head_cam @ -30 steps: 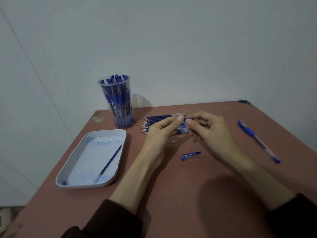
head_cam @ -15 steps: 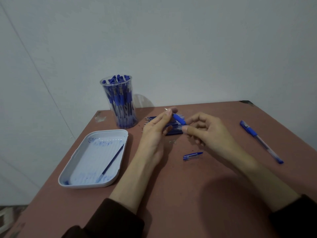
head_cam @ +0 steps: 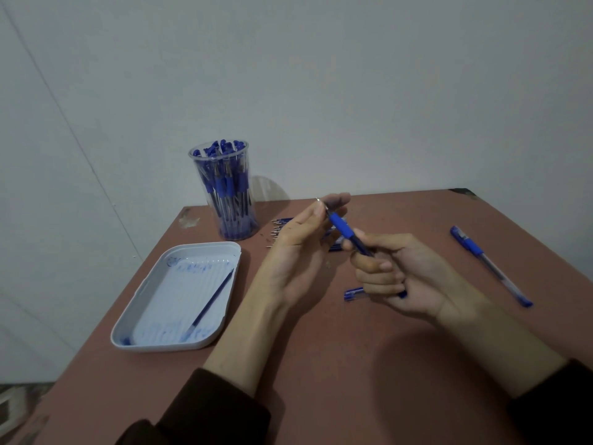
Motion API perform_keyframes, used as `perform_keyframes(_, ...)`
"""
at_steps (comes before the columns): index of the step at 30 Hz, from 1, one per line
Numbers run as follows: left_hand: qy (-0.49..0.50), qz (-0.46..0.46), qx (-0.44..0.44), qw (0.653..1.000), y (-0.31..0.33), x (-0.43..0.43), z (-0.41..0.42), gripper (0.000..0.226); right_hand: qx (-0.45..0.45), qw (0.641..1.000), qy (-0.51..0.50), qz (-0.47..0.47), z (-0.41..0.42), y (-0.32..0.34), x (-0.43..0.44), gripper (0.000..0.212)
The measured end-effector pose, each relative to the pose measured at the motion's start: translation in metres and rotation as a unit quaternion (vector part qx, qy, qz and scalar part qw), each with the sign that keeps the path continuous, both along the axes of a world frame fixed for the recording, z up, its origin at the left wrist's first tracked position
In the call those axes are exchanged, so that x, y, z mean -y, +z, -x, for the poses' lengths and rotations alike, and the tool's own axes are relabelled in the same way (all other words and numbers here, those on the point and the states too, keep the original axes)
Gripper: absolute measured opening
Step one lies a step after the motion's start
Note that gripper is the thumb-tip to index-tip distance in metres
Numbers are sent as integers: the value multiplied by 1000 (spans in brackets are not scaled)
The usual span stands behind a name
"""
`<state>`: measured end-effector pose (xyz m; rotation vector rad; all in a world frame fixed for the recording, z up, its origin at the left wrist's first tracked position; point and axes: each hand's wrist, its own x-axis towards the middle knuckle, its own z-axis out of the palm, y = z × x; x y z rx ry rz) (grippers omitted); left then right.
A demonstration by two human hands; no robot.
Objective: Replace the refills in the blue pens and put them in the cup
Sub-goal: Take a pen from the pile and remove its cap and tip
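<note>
My right hand (head_cam: 398,271) grips the barrel of a blue pen (head_cam: 345,229) that slants up to the left above the table. My left hand (head_cam: 301,245) pinches the pen's metal tip end between thumb and fingers. A loose blue pen cap (head_cam: 353,294) lies on the table just below my right hand. Behind my hands lies a row of blue refills (head_cam: 280,227), partly hidden. A clear cup (head_cam: 226,191) crammed with several blue pens stands at the back left. Another capped blue pen (head_cam: 489,264) lies to the right.
A white tray (head_cam: 154,293) at the left holds one blue refill (head_cam: 210,308) and ink smears. The reddish table (head_cam: 321,380) ends near the wall behind the cup and at the right corner.
Both hands lifted the pen up off the refill pile and toward me. My right hand slid down the barrel into a full grip. The left hand now holds only the tip end.
</note>
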<state>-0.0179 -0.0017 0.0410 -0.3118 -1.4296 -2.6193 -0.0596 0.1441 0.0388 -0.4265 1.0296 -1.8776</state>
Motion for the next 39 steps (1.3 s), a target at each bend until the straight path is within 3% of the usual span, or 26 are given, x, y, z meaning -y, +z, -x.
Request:
perform_keyframes(3,-26,-30,-14,999,2,0,-1,36,30,996,61,51,-1,-1,-1,16)
perform_keyframes(5,-5,-21,2,1000,0,1,2,32,6,1000,16,22,0,0,1,19)
perform_keyframes(7,52,14,33,998,-3,1,6,24,-75,993,-79,-47,0,1,4,24)
perform_keyframes(10,128,42,64,989,-6,1,8,17,-232,942,-191,-148,1,-1,9,27)
perform_keyframes(14,189,83,72,976,-7,2,8,18,-374,864,-274,-198,-1,-6,13,26)
perform_keyframes(16,199,99,72,972,-7,2,8,17,-379,862,-270,-200,-1,-6,12,27)
perform_keyframes(20,171,90,68,979,-5,4,7,17,-290,910,-213,-206,-1,2,5,28)
perform_keyframes(25,130,173,103,971,-16,-5,6,27,-313,877,-303,-204,11,0,-2,29)
perform_keyframes(27,114,344,92,928,-23,-2,6,39,-336,849,-348,-213,18,-3,-7,28)
perform_keyframes(29,34,538,71,839,-21,2,1,45,-367,822,-363,-240,22,-7,-10,27)
perform_keyframes(31,-6,632,47,773,-18,6,-2,36,-400,797,-367,-265,24,-10,-13,23)
perform_keyframes(32,4,650,31,760,-15,8,-3,27,-418,784,-370,-272,24,-10,-14,21)
perform_keyframes(35,90,642,28,761,-16,15,0,14,-486,736,-373,-287,22,-8,-17,13)
perform_keyframes(39,235,574,57,782,-18,24,5,14,-599,634,-355,-335,14,-5,-17,11)
